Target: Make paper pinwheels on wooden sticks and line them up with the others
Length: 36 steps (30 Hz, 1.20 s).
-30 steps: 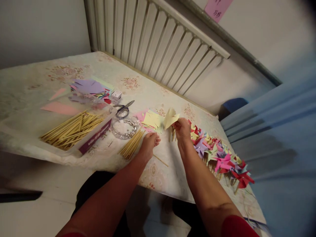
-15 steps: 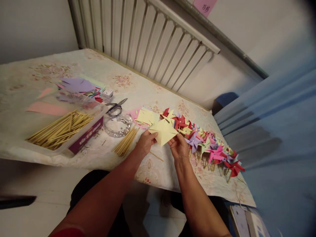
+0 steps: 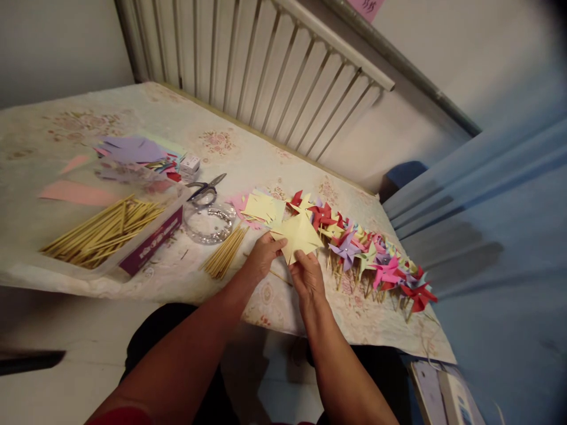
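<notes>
Both my hands hold one yellow paper square (image 3: 300,235) just above the table's near edge. My left hand (image 3: 262,256) pinches its left corner and my right hand (image 3: 305,276) grips its lower edge. A thin wooden stick (image 3: 279,275) lies on the cloth beneath my hands. A row of finished paper pinwheels (image 3: 367,254) in red, pink, purple and yellow stretches to the right of the square. More yellow paper squares (image 3: 261,208) lie stacked just behind it.
A box of wooden sticks (image 3: 104,229) sits at the left, with a loose bundle of sticks (image 3: 224,255) nearer my hands. Scissors (image 3: 204,189), a clear round dish (image 3: 209,223) and coloured paper sheets (image 3: 133,152) lie behind. A radiator (image 3: 266,71) runs along the table's far edge.
My right hand carried the yellow square from over the pinwheels down toward me, and my left hand came up and took its left corner. The view shifted slightly left.
</notes>
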Tool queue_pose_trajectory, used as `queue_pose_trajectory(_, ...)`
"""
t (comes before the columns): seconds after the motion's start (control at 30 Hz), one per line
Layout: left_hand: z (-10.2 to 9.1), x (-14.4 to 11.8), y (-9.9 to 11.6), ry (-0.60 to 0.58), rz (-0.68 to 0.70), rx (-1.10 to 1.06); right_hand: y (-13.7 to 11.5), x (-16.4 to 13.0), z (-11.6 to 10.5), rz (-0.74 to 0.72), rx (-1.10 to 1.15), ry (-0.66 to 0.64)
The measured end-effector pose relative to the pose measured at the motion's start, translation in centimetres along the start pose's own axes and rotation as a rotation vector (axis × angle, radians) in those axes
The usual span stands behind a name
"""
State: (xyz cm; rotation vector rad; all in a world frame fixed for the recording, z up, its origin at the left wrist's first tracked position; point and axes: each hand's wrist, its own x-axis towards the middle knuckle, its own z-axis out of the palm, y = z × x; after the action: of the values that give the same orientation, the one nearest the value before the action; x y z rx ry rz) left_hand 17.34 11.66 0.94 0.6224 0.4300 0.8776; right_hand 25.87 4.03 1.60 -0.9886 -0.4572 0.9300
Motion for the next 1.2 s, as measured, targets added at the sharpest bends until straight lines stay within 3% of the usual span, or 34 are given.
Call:
queue_pose_trajectory(0.43,-0.4,0.2,0.1,0.085,0.032,0.072,0.4,0.0,-1.1,-0.027,-0.004,0.094)
queue_pose_trajectory(1.2,0.0,-0.4,0.1,0.072,0.061,0.239,0.3,-0.5,-1.3,-0.089,-0.058,0.092)
